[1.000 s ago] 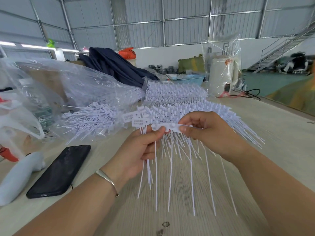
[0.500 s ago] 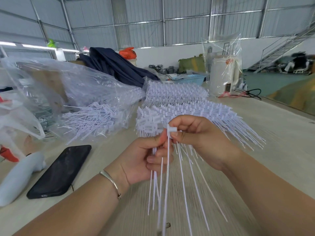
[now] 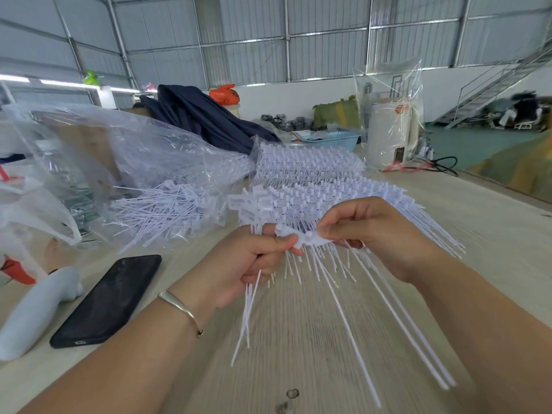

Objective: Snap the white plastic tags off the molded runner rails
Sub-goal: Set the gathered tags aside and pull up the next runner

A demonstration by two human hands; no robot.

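Note:
Between both hands I hold a white molded runner rail [image 3: 310, 238] above the table, with long thin tag stems [image 3: 352, 318] hanging down from it. My left hand [image 3: 254, 264] pinches the rail's left end and also clutches a bundle of loose white tags [image 3: 249, 312] whose stems point down. My right hand [image 3: 376, 234] grips the rail's right end. Behind my hands lies a stack of uncut tag rails [image 3: 328, 192], with another stack [image 3: 307, 162] farther back.
A pile of loose tags [image 3: 161, 210] spills from a clear plastic bag [image 3: 119, 156] at the left. A black phone [image 3: 107, 300] and a pale grey object [image 3: 35, 309] lie at the front left. A bagged white appliance [image 3: 391, 135] and a blue basket [image 3: 331, 140] stand behind.
The rail was turned edge-on half a second ago and now lies level between my hands again. More stems hang from my left fist, and my hands have moved slightly apart.

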